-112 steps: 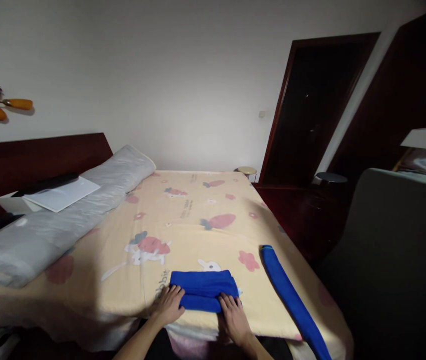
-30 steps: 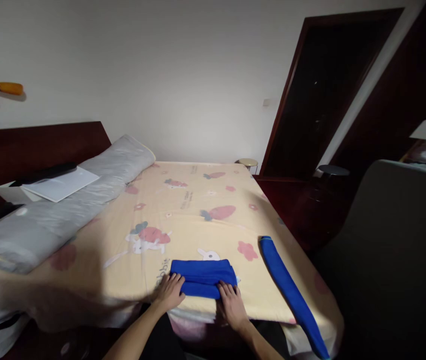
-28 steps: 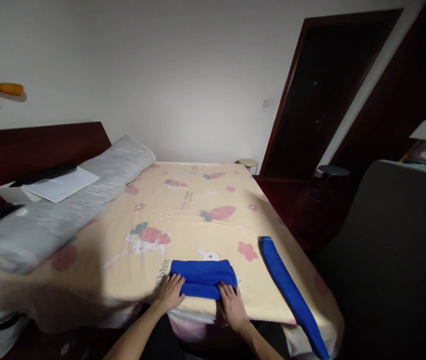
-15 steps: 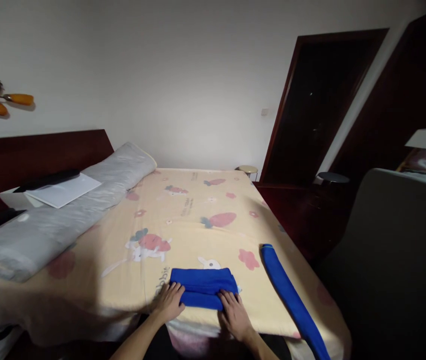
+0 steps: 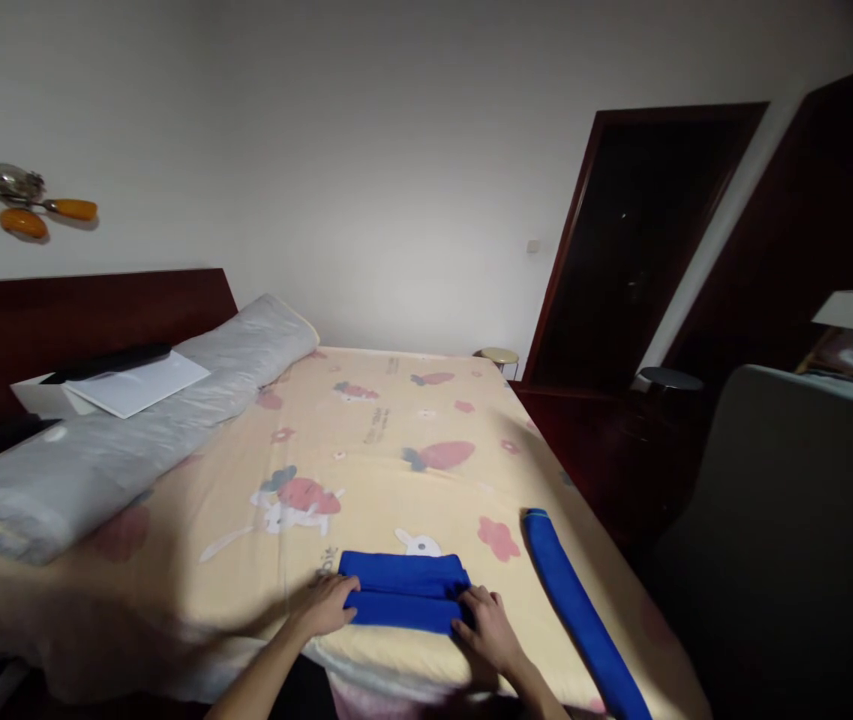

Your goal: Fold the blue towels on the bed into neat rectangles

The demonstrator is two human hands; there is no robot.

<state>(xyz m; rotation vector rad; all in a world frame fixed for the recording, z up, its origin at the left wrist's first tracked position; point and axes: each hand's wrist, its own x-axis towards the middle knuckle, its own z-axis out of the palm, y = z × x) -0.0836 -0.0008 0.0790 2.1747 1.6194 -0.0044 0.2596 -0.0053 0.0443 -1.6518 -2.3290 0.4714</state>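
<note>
A folded blue cloth (image 5: 405,611) lies flat near the bed's front edge, with a crease running across its middle. My left hand (image 5: 327,606) grips its left end, thumb toward me and fingers at the crease. At the opposite end, my right hand (image 5: 492,630) holds the near folded layer between thumb and fingers. To the right, apart from both hands, a long narrow strip of blue fabric (image 5: 580,605) runs along the bed's side and out of view at the bottom.
The bed (image 5: 366,430) wears a yellow sheet with rabbit and carrot prints. A grey rolled quilt (image 5: 163,430) lies along the headboard (image 5: 96,310), with a white box (image 5: 141,385) on it. A dark grey chair back (image 5: 763,540) stands at right.
My hands have moved outward from the top of the cloth to its two ends, and now grip the near layer. The camera view has tilted up slightly.
</note>
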